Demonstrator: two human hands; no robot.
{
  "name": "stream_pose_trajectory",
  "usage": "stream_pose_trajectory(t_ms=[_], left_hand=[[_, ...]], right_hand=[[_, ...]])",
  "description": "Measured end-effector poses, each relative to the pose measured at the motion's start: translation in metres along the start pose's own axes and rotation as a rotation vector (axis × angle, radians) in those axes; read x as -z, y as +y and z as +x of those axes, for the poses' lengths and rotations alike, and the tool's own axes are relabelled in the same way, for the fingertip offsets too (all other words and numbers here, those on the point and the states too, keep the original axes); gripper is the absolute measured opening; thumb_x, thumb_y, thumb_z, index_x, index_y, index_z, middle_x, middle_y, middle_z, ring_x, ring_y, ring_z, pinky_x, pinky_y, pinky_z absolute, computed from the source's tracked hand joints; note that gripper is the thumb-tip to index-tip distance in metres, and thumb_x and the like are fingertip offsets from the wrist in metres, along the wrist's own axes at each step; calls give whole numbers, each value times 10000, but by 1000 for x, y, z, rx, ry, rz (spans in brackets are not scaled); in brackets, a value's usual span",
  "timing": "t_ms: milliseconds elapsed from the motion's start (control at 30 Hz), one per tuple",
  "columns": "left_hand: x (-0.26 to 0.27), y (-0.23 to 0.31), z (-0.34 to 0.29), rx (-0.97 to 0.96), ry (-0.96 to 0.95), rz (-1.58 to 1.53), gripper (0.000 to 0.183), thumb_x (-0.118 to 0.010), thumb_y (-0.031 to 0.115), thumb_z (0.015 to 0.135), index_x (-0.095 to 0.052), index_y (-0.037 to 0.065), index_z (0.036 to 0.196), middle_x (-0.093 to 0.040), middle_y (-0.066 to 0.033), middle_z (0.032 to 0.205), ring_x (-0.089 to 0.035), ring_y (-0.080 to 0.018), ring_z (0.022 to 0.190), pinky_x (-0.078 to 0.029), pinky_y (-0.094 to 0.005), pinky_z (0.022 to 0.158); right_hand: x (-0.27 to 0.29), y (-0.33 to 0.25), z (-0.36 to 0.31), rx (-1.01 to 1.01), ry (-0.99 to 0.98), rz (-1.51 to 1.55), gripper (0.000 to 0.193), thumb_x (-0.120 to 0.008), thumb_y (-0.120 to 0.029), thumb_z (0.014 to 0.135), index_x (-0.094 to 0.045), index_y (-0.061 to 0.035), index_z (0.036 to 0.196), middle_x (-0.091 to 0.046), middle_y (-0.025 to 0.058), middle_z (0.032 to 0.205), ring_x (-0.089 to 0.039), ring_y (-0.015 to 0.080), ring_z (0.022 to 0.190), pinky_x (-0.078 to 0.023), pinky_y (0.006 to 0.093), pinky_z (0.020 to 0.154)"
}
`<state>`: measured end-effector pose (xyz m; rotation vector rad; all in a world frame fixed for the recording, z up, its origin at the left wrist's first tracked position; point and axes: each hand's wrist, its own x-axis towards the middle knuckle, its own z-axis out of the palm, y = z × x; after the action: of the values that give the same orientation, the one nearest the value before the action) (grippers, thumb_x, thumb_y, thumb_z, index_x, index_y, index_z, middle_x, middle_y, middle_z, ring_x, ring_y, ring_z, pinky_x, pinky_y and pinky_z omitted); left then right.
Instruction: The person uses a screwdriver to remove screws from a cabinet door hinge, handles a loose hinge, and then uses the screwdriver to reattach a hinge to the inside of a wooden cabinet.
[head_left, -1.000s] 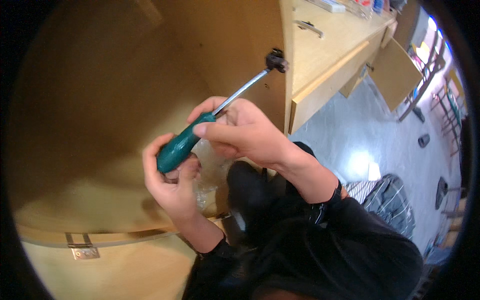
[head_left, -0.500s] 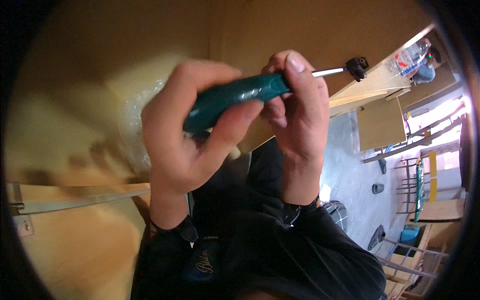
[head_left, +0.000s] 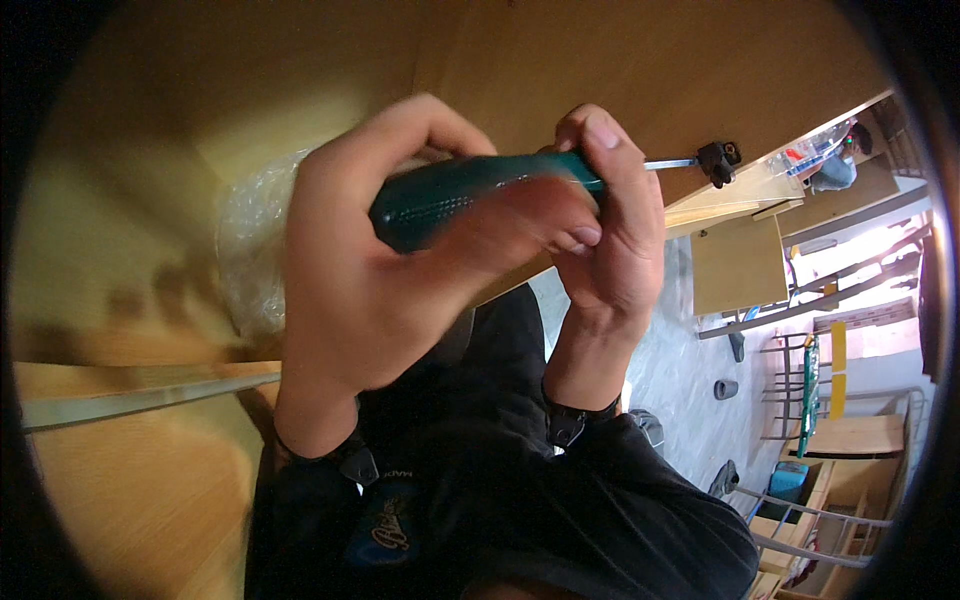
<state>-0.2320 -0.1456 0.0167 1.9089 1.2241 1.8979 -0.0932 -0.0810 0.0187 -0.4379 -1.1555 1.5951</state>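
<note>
A screwdriver [head_left: 425, 207] with a thick, shiny green handle lies nearly level in front of me. My left hand [head_left: 350, 240] wraps its rear part, the thumb stretched along the near side and slightly blurred. My right hand [head_left: 615, 215] closes around the front of the handle, where the thin metal shaft [head_left: 672, 163] comes out. Beyond the shaft's far end is a small black part [head_left: 718, 163] in front of the wooden panel; whether the tip touches it I cannot tell.
A large wooden panel [head_left: 580, 60] spans the far side. Clear crumpled plastic [head_left: 255, 245] lies left of my hands. A metal strip [head_left: 150, 397] edges the lower left board. At right, a grey floor [head_left: 672, 330] holds shoes [head_left: 726, 390], with furniture and a person [head_left: 835, 172] farther off.
My left thumb has moved forward along the handle, towards my right hand. The shaft and black part sit slightly lower in view. The surroundings at right have shifted a little left.
</note>
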Motion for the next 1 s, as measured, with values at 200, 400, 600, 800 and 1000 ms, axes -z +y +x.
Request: stream_pose_trajectory(t_ms=[200, 400, 600, 800, 1000], left_hand=[[-4, -15, -10, -275, -53, 256, 356, -835, 151, 580, -606, 42, 830, -586, -74, 694, -587, -180, 617, -465, -269, 556], [-4, -5, -6, -147, -31, 120, 347, -835, 117, 575, -605, 47, 825, -587, -72, 686, -588, -159, 621, -460, -262, 547], [-6, -6, -11, -40, 43, 55, 420, -840, 174, 584, -584, 26, 882, -576, -75, 658, -546, -154, 533, -437, -244, 466], [7, -8, -2, -542, -81, 440, 520, -849, 182, 528, -583, 57, 957, -582, -106, 758, -575, -265, 611, -480, -333, 534], [1, -28, -14, -370, 167, 254, 380, -827, 90, 560, -580, 70, 848, -517, -58, 660, -522, -172, 562, -406, -239, 493]], right_hand=[[14, 5, -6, 28, -207, 11, 184, -588, -174, 869, -526, -22, 952, -441, -23, 619, -344, 43, 454, -244, 201, 403], [-1, 8, -12, 65, 93, -129, 229, -600, -221, 868, -523, -20, 946, -479, -23, 616, -380, 28, 448, -262, 161, 398], [7, 8, -12, 79, -119, -1, 363, -590, -154, 839, -411, 0, 1115, -506, 25, 670, -403, 54, 481, -292, 172, 428], [10, 1, -18, 39, -169, 2, 414, -516, -311, 905, -446, 30, 1129, -496, 33, 644, -393, 52, 452, -261, 173, 394], [6, 0, -14, -204, -199, -157, 286, -443, -269, 957, -514, -5, 1041, -524, 36, 574, -405, 55, 415, -283, 180, 375]])
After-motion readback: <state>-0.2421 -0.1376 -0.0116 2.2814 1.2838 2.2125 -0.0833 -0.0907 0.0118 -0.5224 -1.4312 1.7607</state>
